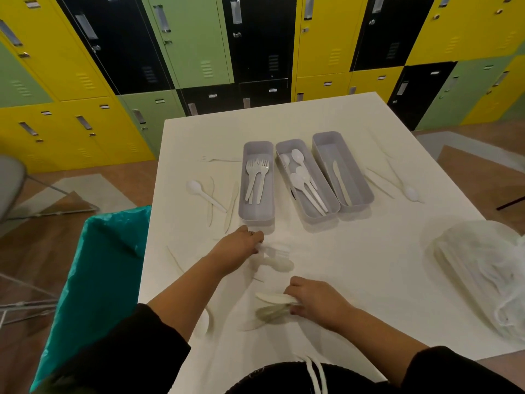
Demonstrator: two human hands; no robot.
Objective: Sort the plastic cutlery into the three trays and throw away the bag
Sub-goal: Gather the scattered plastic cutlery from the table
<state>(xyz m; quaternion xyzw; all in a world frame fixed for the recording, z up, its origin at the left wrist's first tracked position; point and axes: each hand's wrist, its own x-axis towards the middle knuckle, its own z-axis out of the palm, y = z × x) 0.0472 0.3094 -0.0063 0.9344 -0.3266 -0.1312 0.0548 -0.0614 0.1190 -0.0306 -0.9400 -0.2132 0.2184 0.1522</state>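
On the white square tabletop (355, 265), 3 grey oblong plastic trays (257, 183) sit side by side at the centre of the frame: the left one holds white plastic forks (255, 177), the middle tray (306, 180) white plastic spoons (301, 180), the right tray (341, 169) 1 cream plastic knife (341, 180). Loose pieces lie scattered on both sides of the trays and near the bottom edge. The left hand (241, 245), just below the fork tray, pinches a white plastic fork (274, 253) by its handle end, tines pointing right. The right hand (315, 300), lower centre, has its fingers curled round the handles of a cream plastic knife (271, 297) and what looks like a darker, blurred piece beneath it. The crumpled clear plastic bag (483, 274) rests at the lower right of the tabletop; a bin with a teal liner (105, 265) stands at the lower left, beside the tabletop. The cutlery is likely very light, thin and slick, stiff yet snappable, so a pinch at the handle should serve best; the bag is soft and will need gathering up.
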